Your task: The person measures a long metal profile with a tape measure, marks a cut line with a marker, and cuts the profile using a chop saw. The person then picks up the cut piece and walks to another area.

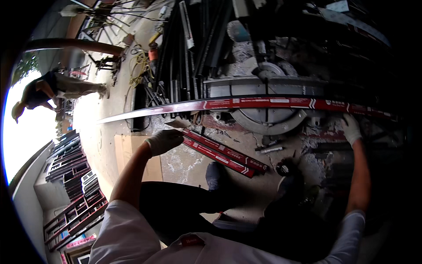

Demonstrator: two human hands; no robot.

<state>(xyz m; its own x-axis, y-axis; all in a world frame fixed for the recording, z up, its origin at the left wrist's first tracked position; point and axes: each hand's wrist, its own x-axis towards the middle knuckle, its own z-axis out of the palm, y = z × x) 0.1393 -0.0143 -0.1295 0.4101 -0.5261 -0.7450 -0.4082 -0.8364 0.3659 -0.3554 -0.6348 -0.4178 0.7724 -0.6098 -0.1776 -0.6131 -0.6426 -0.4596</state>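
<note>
A long metal profile (274,103) wrapped in red film runs crosswise over the round grey table of a cutting saw (277,126). Its left end reaches far out over the floor. At the profile's near edge, right of the saw, my gloved right hand (351,129) has its fingers closed on it. My gloved left hand (165,142) is closed around the upper end of two short red-filmed profile pieces (222,155). These slant down to the right, below the long profile and apart from it. My left fingertips are partly hidden.
Dark profiles (193,48) lie bundled behind the saw's left side. A yellow cord (139,66) lies on the floor nearby. Cardboard (127,154) is left of my legs. Frames (74,215) are stacked at lower left. Another person (48,90) bends over at far left.
</note>
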